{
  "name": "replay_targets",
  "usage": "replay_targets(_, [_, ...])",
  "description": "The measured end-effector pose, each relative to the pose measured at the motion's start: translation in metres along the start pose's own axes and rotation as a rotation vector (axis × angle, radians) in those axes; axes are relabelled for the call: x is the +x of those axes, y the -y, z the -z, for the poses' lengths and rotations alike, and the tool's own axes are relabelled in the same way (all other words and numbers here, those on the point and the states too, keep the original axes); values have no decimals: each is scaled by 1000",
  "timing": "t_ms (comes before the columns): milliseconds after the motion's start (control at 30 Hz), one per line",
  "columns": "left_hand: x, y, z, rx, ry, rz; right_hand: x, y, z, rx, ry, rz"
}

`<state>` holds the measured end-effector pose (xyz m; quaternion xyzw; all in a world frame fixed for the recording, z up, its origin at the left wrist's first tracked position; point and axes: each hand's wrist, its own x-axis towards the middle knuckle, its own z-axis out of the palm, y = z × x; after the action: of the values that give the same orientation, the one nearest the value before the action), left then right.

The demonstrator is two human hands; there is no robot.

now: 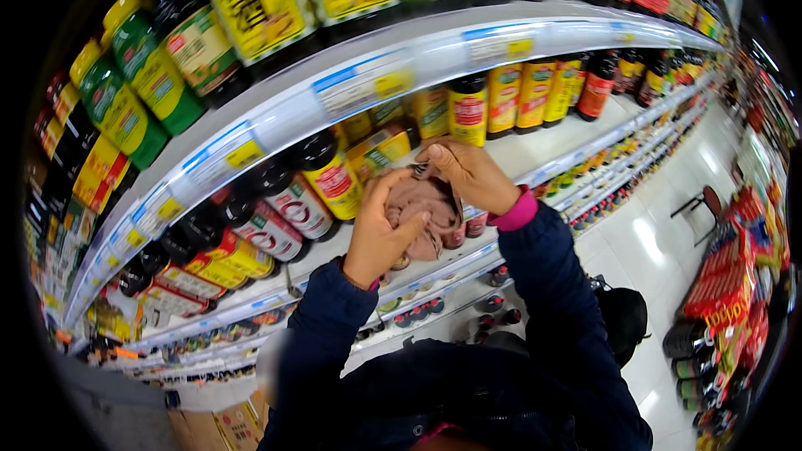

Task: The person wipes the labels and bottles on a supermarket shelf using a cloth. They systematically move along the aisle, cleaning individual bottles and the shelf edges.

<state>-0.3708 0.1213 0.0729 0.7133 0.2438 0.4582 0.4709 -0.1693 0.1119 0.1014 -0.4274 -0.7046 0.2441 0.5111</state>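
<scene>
A dark bottle [455, 234] with a red label is held up in front of a white shop shelf [535, 150]. A brown cloth [422, 205] is wrapped over its upper part. My left hand [378, 230] presses the cloth against the bottle from the left. My right hand [468, 171] grips the top of the cloth and bottle from above and the right. Both forearms wear dark blue sleeves; a pink cuff shows at the right wrist.
Rows of dark sauce bottles [292, 200] with red and yellow labels fill the shelves left and above. More bottles [518, 96] stand at the back right of the shelf. A white tiled aisle floor [660, 242] runs right, with red packaged goods [735, 276] stacked along it.
</scene>
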Motion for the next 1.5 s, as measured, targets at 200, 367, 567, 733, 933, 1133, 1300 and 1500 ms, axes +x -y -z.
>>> replay_targets(200, [-40,-21,39,52,9,136,56,-27,-36,-734,95,423])
replay_targets(367, [-51,-15,61,130,-8,85,96,-41,-68,-943,298,479])
replay_targets(567, [-56,-11,74,178,-12,89,106,-52,-84,-1038,427,342])
replay_targets(733, [-57,-8,82,217,43,138,105,-59,-84,-1054,419,334])
replay_targets(933, [-55,-7,83,210,41,113,105,-68,-80,-1004,325,342])
replay_targets(1133, [-55,-3,86,215,52,125,106,-72,-80,-957,211,360])
replay_targets(1300, [-55,-2,87,188,62,140,108,-73,-79,-926,217,346])
replay_targets(1500, [-50,-3,86,126,68,138,119,-73,-70,-772,199,335])
